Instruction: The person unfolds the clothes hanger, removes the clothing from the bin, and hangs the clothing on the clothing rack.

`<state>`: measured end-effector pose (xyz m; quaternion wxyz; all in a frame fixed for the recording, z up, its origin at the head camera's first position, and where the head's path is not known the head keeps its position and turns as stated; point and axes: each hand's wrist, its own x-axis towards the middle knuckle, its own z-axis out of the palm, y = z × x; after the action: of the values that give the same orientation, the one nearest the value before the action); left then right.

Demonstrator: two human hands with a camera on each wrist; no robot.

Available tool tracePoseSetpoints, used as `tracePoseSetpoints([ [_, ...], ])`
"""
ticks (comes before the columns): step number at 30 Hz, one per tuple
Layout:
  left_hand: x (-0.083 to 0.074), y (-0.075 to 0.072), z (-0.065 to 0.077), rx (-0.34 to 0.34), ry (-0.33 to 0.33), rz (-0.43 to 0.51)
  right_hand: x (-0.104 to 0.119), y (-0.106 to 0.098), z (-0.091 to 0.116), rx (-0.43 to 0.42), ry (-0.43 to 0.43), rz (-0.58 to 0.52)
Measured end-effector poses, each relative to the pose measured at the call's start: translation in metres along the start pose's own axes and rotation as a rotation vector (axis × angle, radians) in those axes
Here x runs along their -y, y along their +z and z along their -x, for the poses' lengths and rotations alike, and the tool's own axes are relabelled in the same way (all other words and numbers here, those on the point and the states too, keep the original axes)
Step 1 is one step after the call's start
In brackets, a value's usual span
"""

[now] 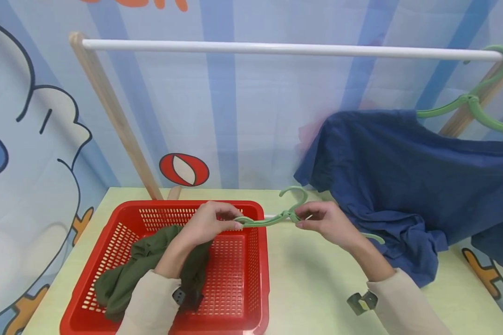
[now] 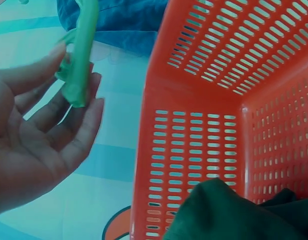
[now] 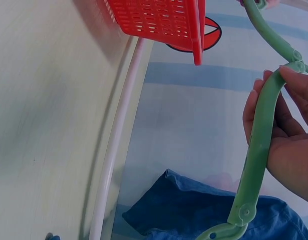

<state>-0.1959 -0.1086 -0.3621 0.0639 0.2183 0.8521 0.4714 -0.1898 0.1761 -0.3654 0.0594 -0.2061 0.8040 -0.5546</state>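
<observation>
A green clothes hanger [image 1: 268, 222] is held up between both hands, above the table and the right rim of the red basket. My left hand [image 1: 205, 224] pinches the end of one hanger arm between thumb and fingers, also plain in the left wrist view. The right hand [image 1: 328, 223] grips the hanger close to its central joint, below the hook. In the right wrist view, the other arm of the hanger [image 3: 261, 125] extends past the palm to a hinged tip. Beneath the left forearm, a crumpled dark green garment [image 1: 151, 260] lies in the red basket [image 1: 265, 265].
A white rail [image 1: 251, 47] on wooden posts [image 1: 115, 111] spans the back. At its right end hangs another green hanger [image 1: 471, 98] with a blue garment [image 1: 402, 163], whose lower part drapes onto the pale table [image 1: 306, 298]. A white bar [image 3: 118, 120] runs low along the table's back.
</observation>
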Motion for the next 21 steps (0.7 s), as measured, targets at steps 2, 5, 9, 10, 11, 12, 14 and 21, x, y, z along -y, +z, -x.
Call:
tracePoseSetpoints([
  [2, -0.002, 0.000, -0.002, 0.016, 0.003, 0.002, 0.000, 0.001, 0.000, 0.003, -0.001, 0.001],
  [5, -0.006, 0.001, -0.004, 0.025, 0.007, -0.003, 0.001, 0.003, -0.001, 0.014, -0.005, 0.005],
  [9, -0.012, 0.002, -0.005, 0.033, -0.001, -0.032, 0.003, 0.005, -0.001, 0.025, 0.001, 0.017],
  [10, -0.013, 0.003, -0.005, 0.033, -0.005, -0.039, 0.004, 0.006, -0.001, 0.025, 0.003, 0.021],
  [11, -0.013, 0.003, -0.005, 0.034, -0.007, -0.047, 0.004, 0.006, -0.001, 0.025, 0.005, 0.024],
  [12, -0.013, 0.003, -0.005, 0.034, -0.007, -0.055, 0.005, 0.006, -0.002, 0.025, 0.006, 0.026],
  [14, -0.012, 0.003, -0.005, 0.033, -0.006, -0.066, 0.005, 0.006, -0.002, 0.026, 0.007, 0.029],
  [21, -0.012, 0.004, -0.005, 0.019, -0.001, -0.082, 0.006, 0.007, -0.001, 0.026, 0.011, 0.037],
])
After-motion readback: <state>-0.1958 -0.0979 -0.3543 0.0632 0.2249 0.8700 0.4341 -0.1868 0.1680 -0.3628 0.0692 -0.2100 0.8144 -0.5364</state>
